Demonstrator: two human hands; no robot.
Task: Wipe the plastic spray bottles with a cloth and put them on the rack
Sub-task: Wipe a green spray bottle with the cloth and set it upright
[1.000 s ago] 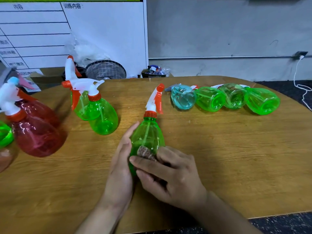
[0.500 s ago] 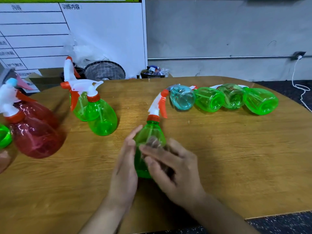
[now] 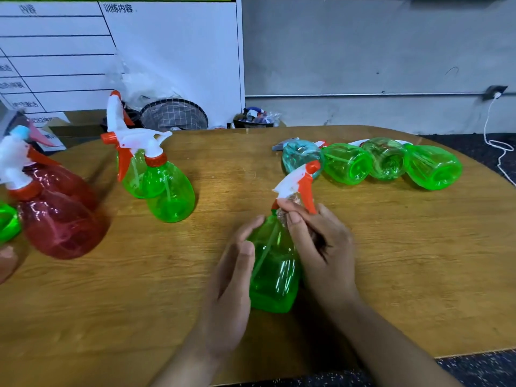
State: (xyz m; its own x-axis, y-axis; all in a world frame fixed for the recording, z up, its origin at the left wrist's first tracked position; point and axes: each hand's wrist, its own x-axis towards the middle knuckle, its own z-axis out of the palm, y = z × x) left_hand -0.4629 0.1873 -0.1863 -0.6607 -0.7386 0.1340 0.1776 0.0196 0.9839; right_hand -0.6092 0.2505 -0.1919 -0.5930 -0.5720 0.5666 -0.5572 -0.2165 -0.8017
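A green spray bottle with a white and orange trigger head stands on the wooden table in front of me. My left hand cups its left side, fingers curled round the body. My right hand pinches a small patterned cloth against the bottle's neck, just under the trigger. Most of the cloth is hidden under my fingers. No rack is in view.
Two green bottles stand upright at the left, with two red ones beyond them. A row of bottles lies on its side at the back right, one teal and three green. A wire basket stands behind the table.
My right hand slid the cloth up from the bottle's lower body to its neck. The bottle shifted slightly right and its trigger head tilted right. My left hand stayed on the bottle's side.
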